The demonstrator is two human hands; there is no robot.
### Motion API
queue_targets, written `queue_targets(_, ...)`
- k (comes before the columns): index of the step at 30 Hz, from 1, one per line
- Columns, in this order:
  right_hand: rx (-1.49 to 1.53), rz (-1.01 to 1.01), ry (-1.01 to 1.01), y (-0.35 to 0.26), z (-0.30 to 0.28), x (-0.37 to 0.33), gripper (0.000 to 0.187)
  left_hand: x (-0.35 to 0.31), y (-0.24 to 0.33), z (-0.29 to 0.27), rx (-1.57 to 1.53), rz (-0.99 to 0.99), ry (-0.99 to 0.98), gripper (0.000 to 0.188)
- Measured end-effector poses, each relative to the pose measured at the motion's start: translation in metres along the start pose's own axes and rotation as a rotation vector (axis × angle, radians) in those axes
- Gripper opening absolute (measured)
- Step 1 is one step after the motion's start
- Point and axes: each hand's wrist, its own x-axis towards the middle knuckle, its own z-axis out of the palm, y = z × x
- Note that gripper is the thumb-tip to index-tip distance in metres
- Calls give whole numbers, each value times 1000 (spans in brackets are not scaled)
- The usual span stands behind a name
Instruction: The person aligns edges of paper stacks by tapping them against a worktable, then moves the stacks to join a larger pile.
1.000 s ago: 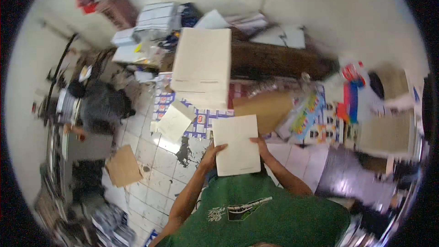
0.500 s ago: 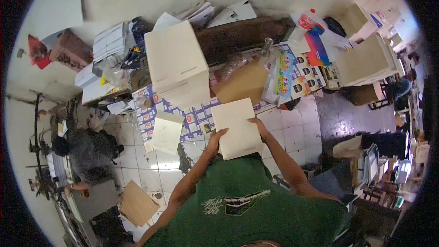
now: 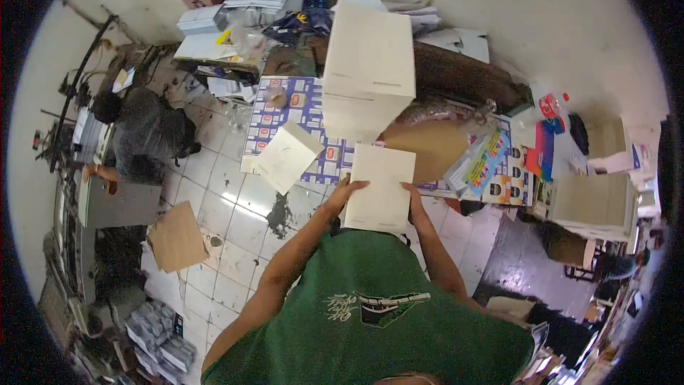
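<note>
Currently both hands carry one stack of blank cream card sheets [image 3: 380, 187] at chest level, in front of the green shirt [image 3: 370, 306]. The left hand [image 3: 347, 191] grips the stack's left edge, thumb on top, fingers curled underneath. The right hand [image 3: 411, 196] grips the right edge the same way; its fingertips are hidden below the sheets. Both hands are closed on the stack, so it is supported only at its two sides.

Procedure for the carry, as a judgement:
- Keep the stack level. A tilt toward the body would likely let the top sheets slide.
- Keep pressure equal on both edges, so the sheets stay squared.
- Keep the near edge away from the shirt, to avoid bent corners.

Surroundings: a tall pile of the same cream sheets [image 3: 367, 64] stands just beyond the held stack, on a printed sheet of small labels [image 3: 299, 125] spread over the tiled floor [image 3: 242, 214]. A smaller loose bundle [image 3: 287, 155] lies to the left of it. A brown cardboard piece [image 3: 177, 237] lies well apart on the left, near a crouching person in grey [image 3: 146, 132].

Change from the earlier frames: the grip and the stack's place before the chest match. The view has swung, so the tall pile now appears nearly straight ahead and upright, and the crouching person has moved to the upper left.
</note>
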Motion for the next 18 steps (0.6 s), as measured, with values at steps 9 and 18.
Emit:
queue_targets(9,-14,-125,-79,12,-25,37,54,-1,52,21,32,-19,30,63)
queue_targets(18,91,-125,-78,2,-24,55,53,-1,87,27,429,-100,150,59)
